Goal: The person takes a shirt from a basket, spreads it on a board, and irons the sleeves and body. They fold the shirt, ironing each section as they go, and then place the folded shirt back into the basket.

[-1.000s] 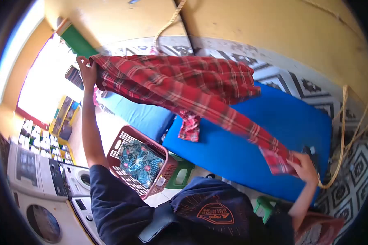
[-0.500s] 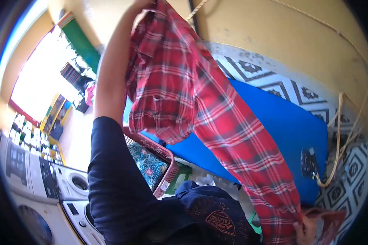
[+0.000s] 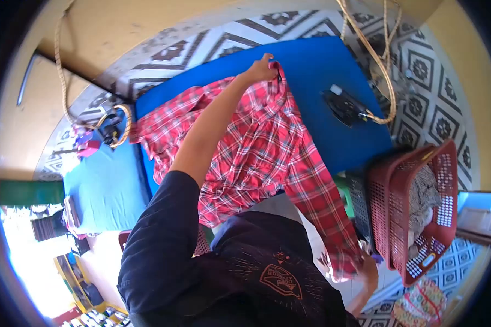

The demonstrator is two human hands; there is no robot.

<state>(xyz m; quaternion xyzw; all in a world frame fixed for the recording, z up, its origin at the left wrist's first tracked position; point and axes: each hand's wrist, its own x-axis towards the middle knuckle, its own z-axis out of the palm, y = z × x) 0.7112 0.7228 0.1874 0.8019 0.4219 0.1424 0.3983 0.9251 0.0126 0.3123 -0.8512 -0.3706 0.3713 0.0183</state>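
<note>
A red plaid long-sleeved shirt lies crumpled over the blue padded table, its near part hanging over the front edge. My left hand reaches across it and is closed on the shirt near what looks like the collar. Low on the right, my right hand grips the end of a sleeve, which stretches down past the table edge. To the right of the shirt, a dark iron rests on the blue cover.
A beige rope-like cord runs from the iron. Reddish-brown plastic baskets stand at right, one holding grey patterned cloth. A patterned bundle is on the floor. Another light-blue table adjoins at left.
The shirt, held up high before, has come down onto the blue table. My left hand has lowered with it, while my right hand keeps the sleeve end. The view has turned rightward.
</note>
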